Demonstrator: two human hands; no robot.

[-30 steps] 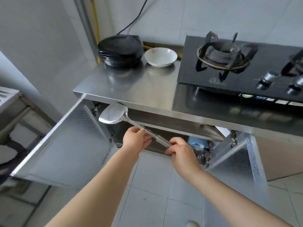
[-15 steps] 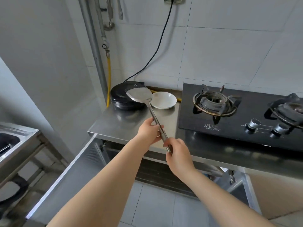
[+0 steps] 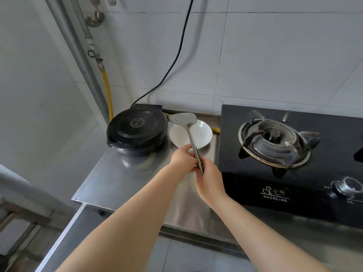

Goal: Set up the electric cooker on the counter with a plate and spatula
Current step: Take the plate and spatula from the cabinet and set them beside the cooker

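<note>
A black round electric cooker (image 3: 137, 131) with its lid shut stands at the back left of the steel counter (image 3: 121, 177), its black cord running up the wall. Right beside it sits a white plate (image 3: 202, 134). Both hands hold a steel spatula (image 3: 189, 132) by its handle: my left hand (image 3: 183, 159) grips higher up, my right hand (image 3: 209, 176) holds the handle's end. The spatula's blade hovers over the plate's far left rim, close to the cooker.
A black two-burner gas stove (image 3: 290, 154) fills the counter's right side, with knobs at its front. A yellow gas hose (image 3: 108, 95) and pipes run down the left corner. An open steel cabinet door (image 3: 64, 238) juts out below the counter at left.
The spatula came up from the cabinet under the counter and moved forward over the counter; its blade shifted from in front of the cooker to above the plate.
</note>
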